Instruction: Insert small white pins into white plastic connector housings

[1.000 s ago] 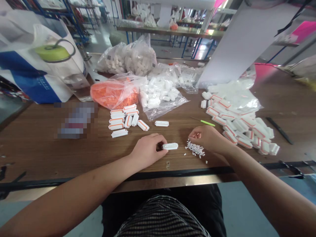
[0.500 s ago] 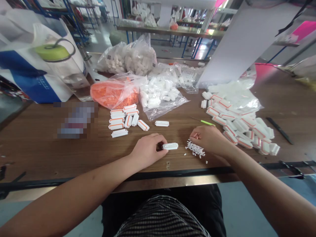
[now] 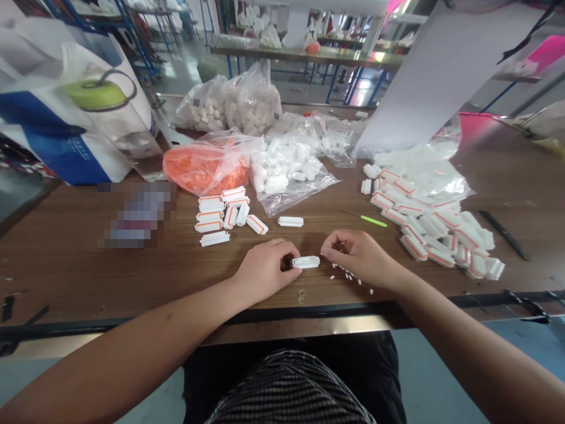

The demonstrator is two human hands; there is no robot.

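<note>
My left hand (image 3: 268, 265) pinches the left end of a white connector housing (image 3: 306, 262), which lies lengthwise with a row of small openings facing up. To its right, my right hand (image 3: 359, 256) has thumb and forefinger pressed together close to the housing's right end. A tiny white piece seems to be at those fingertips, too small to make out well. Under the right hand lie small white pieces (image 3: 348, 275), partly hidden by it. Another white housing (image 3: 291, 221) lies just beyond my left hand.
White housings with orange strips (image 3: 209, 216) lie left of centre, and a larger pile (image 3: 435, 224) spreads at right. Behind stand a bag of orange parts (image 3: 205, 168) and a bag of white parts (image 3: 286, 168). A green-handled pick (image 3: 373, 221) and a black tool (image 3: 505, 235) lie at right.
My right hand has moved left from the heap of small white pieces to beside the housing's right end. The left hand and the housing have stayed in place.
</note>
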